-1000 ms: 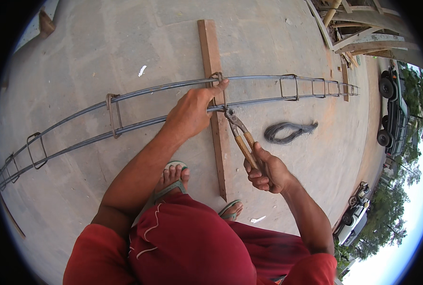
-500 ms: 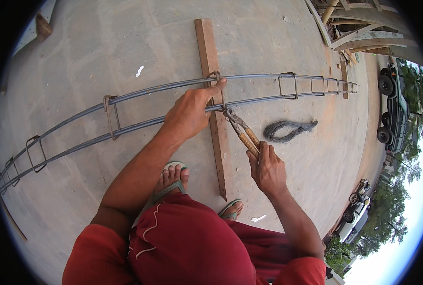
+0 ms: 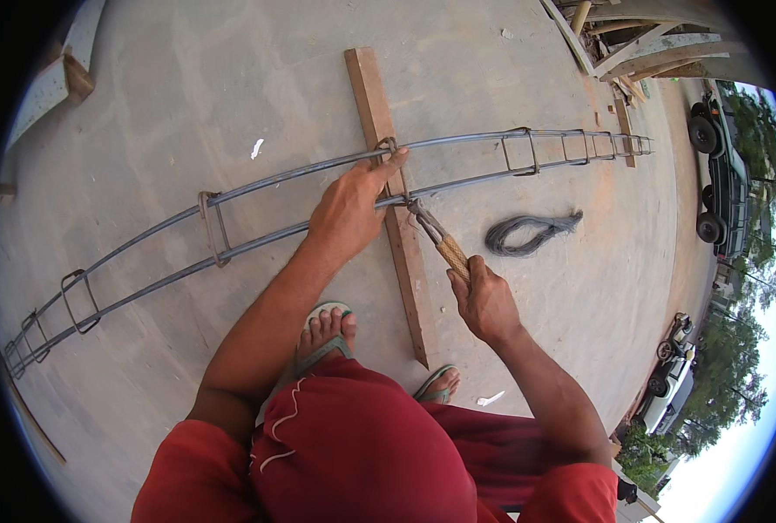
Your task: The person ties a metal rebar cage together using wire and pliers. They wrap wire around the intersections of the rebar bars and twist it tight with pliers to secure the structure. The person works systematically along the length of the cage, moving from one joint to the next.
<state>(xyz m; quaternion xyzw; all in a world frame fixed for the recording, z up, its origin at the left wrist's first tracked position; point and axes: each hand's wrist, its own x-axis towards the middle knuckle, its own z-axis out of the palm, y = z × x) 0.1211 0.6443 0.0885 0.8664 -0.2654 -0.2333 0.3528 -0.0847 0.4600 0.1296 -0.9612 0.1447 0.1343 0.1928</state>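
A long cage of steel rebar (image 3: 279, 234) with square wire stirrups (image 3: 213, 228) runs from lower left to upper right. It rests across a wooden beam (image 3: 410, 279). My left hand (image 3: 350, 205) grips the cage where it crosses the beam, its index finger stretched to the far bar beside a stirrup. The rest of its fingers are partly hidden. My right hand (image 3: 486, 301) is closed round the tan-wrapped handles of steel pincers (image 3: 448, 248). Their jaws touch the near bar at the stirrup's corner, and the handles sit close together. What the jaws bite on is too small to tell.
A looped bundle of thin tie wire (image 3: 527, 234) lies on the concrete floor right of the pincers. Another wooden piece (image 3: 625, 131) is under the cage's far end. My sandalled feet (image 3: 325, 336) stand near the beam. Parked vehicles (image 3: 717, 174) and timber frames (image 3: 640, 52) are at the right.
The pincers' handles have come together and the tool has turned slightly. My left hand keeps its place on the cage. The whole view has shifted a little.
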